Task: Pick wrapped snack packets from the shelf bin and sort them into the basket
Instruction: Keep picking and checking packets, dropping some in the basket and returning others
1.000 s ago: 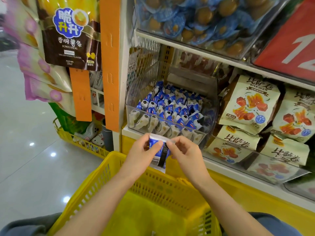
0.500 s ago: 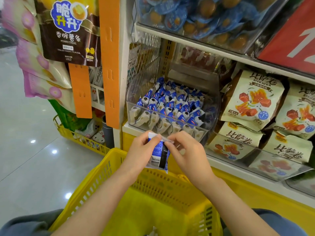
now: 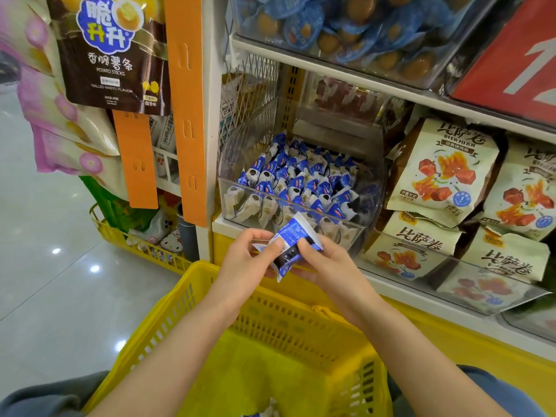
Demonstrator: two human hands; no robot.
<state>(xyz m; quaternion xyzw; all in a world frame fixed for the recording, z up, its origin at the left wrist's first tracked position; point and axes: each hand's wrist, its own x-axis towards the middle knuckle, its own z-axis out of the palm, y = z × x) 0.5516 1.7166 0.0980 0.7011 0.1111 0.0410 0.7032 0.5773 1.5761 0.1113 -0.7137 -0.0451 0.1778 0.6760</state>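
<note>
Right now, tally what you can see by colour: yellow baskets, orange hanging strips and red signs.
Yellow slotted plastic baskets: 2
Orange flat hanging strips: 2
Red sign with a white numeral: 1
Total: 5

Shop aisle. Glossy pale grey tile floor (image 3: 60,311), light spots (image 3: 94,268) reflected on it. White shelving upright (image 3: 212,85) with long orange strip (image 3: 186,100), shorter orange strip (image 3: 137,161) just beside. Brown potato-stick bag (image 3: 111,55) hangs top left, pink-flower bags (image 3: 51,115) beside it. Wire mesh divider (image 3: 249,94). Red sign (image 3: 511,55) top right. Beige pouches (image 3: 442,167) on right shelf. Low yellow wire rack (image 3: 135,245) on floor.
</note>
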